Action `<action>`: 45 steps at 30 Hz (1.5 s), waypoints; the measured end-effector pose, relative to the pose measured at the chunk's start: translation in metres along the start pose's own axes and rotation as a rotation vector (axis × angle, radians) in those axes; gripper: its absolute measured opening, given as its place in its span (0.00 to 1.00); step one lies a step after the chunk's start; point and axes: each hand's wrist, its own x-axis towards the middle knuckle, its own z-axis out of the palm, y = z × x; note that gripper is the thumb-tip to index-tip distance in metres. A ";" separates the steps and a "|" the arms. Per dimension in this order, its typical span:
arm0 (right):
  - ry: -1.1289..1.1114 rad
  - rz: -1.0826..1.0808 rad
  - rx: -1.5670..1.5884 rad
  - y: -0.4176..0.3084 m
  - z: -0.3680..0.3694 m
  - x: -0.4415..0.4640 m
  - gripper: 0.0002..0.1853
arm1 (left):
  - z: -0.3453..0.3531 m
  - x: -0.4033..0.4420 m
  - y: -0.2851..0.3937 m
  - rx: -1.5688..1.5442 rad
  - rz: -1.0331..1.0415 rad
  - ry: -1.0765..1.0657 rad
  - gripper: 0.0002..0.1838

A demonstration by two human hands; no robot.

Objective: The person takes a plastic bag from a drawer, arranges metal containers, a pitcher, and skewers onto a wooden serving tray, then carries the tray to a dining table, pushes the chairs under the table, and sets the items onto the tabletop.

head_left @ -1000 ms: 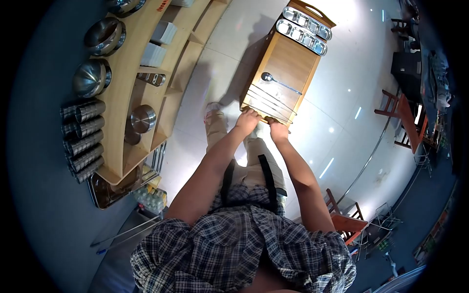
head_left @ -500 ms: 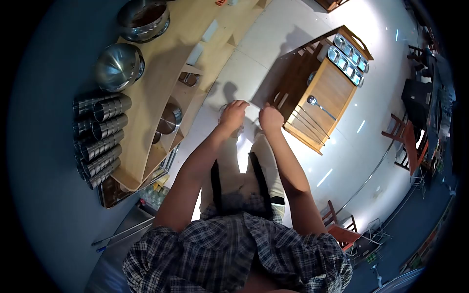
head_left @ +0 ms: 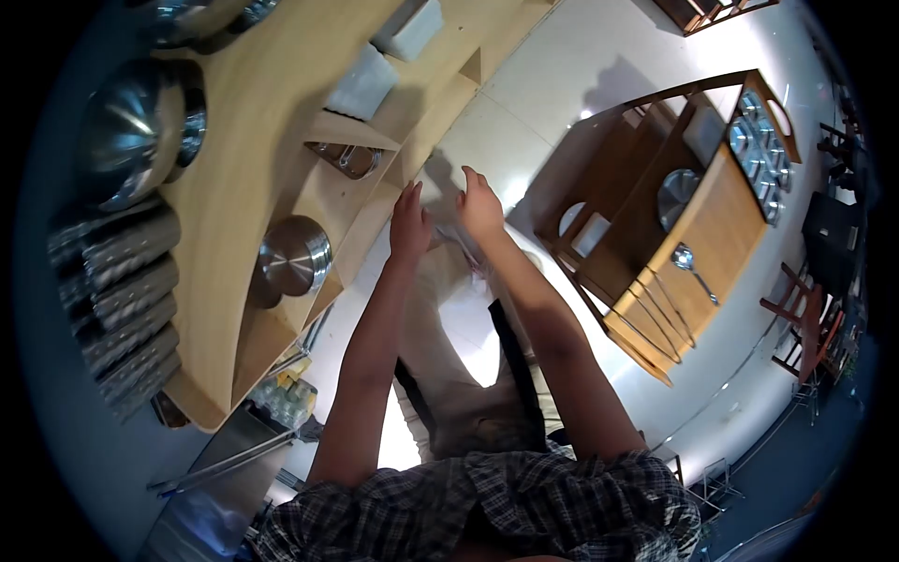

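My left hand [head_left: 410, 223] is raised in front of me with its fingers stretched forward, close to the edge of the wooden counter. A short gap to the right, my right hand [head_left: 479, 206] has its fingers out and its thumb apart. Nothing shows in either hand. Nearest the left hand, the counter's open shelves hold shiny metal trays [head_left: 348, 159] and a round steel pot [head_left: 292, 255]. To the right of my right hand stands a wooden cart [head_left: 712, 220], with a steel ladle [head_left: 691, 270] and several thin metal rods [head_left: 660, 314] on its top.
On the counter [head_left: 253, 112] are a steel bowl [head_left: 131, 131], stacked steel cups [head_left: 131, 281] and white stacks [head_left: 361, 82]. Compartment trays [head_left: 760, 155] sit at the cart's far end. Its lower shelves hold a round steel lid or dish [head_left: 679, 199]. A chair [head_left: 801, 318] stands farther right.
My view has shifted toward the counter and turned. Both hands have gone from curled fingers to stretched-out ones. The cart now appears farther right, with more of its shelves showing.
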 end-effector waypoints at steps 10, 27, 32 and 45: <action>0.169 -0.160 0.102 0.095 0.126 0.136 0.28 | 0.118 0.111 -0.105 0.272 -0.038 -0.142 0.28; 0.015 -0.124 0.173 0.149 0.155 0.176 0.27 | 0.153 0.188 -0.205 0.851 -0.206 0.447 0.35; -0.025 -0.136 0.117 0.148 0.166 0.180 0.27 | 0.134 0.199 -0.202 0.744 -0.271 0.422 0.32; -0.034 -0.141 0.138 0.145 0.173 0.178 0.28 | 0.149 0.234 -0.267 -0.134 -0.046 0.880 0.27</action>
